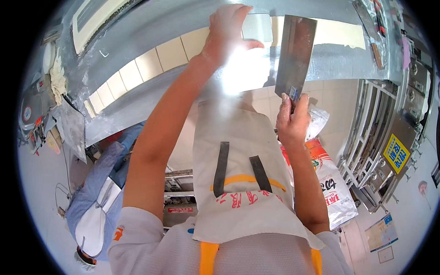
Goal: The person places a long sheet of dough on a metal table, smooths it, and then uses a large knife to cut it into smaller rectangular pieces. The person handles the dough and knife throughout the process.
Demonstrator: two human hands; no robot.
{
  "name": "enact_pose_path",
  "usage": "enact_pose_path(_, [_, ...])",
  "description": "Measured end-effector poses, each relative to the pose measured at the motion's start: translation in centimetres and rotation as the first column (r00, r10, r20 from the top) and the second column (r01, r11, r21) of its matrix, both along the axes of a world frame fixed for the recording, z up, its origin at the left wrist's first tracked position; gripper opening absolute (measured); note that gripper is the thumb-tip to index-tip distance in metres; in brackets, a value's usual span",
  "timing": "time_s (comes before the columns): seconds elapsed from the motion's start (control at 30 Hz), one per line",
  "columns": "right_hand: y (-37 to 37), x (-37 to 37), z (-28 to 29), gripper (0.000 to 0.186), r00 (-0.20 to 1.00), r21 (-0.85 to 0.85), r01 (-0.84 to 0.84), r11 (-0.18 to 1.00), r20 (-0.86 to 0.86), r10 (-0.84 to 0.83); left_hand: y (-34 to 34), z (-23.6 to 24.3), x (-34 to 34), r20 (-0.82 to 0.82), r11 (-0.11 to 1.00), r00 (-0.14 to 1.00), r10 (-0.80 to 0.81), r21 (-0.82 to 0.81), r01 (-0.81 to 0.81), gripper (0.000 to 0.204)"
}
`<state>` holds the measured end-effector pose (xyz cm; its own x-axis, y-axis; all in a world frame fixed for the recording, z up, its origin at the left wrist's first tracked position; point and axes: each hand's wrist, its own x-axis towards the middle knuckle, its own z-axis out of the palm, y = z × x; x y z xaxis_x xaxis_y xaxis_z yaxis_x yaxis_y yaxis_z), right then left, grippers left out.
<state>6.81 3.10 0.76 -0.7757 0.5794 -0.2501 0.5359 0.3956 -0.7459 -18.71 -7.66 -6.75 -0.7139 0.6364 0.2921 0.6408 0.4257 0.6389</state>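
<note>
My right hand (292, 121) grips a wide-bladed cleaver (297, 55) by its handle. The blade stands up over a strip of pale dough (339, 33) and hides part of it. To the left, the strip is cut into several squarish dough pieces (171, 55) lying in a curved row. My left hand (227, 32) hovers over or rests on the row, fingers and thumb apart; I cannot tell whether it touches the dough. Beside its thumb lies a greyish-white flat piece (257, 28), partly washed out by glare.
The row lies on a grey metal worktop (137, 39). A knife-like tool (369, 34) is at its right end, a metal sheet (71, 123) and scale-like device (34, 112) at the left. A printed sack (327, 183) stands below right, near a metal rack (366, 123). Another person (98, 206) is lower left.
</note>
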Motion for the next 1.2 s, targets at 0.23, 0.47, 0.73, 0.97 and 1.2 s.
enact_pose_path(0.23, [0.1,0.3,-0.4,0.017,0.997,-0.049,0.012,0.999,0.077,-0.008,-1.3,-0.9,0.6,0.021,0.997,0.997,-0.071,0.016,0.071,0.089])
enact_pose_path(0.47, [0.6,-0.4,-0.6,0.018,0.996,0.005,-0.042,0.999,0.075,0.042,-1.6,-1.2,0.5,0.0,0.995,0.997,-0.083,0.051,0.083,0.09])
enact_pose_path(0.73, [1.5,-2.2,0.3,0.015,0.991,0.041,-0.115,0.993,0.072,0.112,-1.7,-1.5,0.6,-0.001,0.997,0.998,-0.069,0.047,0.069,0.089])
enact_pose_path(0.97, [2.7,-5.0,1.7,0.018,0.976,0.041,-0.141,0.989,0.175,0.132,-2.0,-2.8,0.4,0.039,0.996,0.997,-0.072,0.056,0.069,0.088])
enact_pose_path(1.2, [3.1,-6.5,1.8,0.02,0.961,0.098,-0.191,0.977,0.224,0.165,-2.0,-2.4,0.3,0.001,0.994,0.996,-0.09,0.061,0.089,0.084])
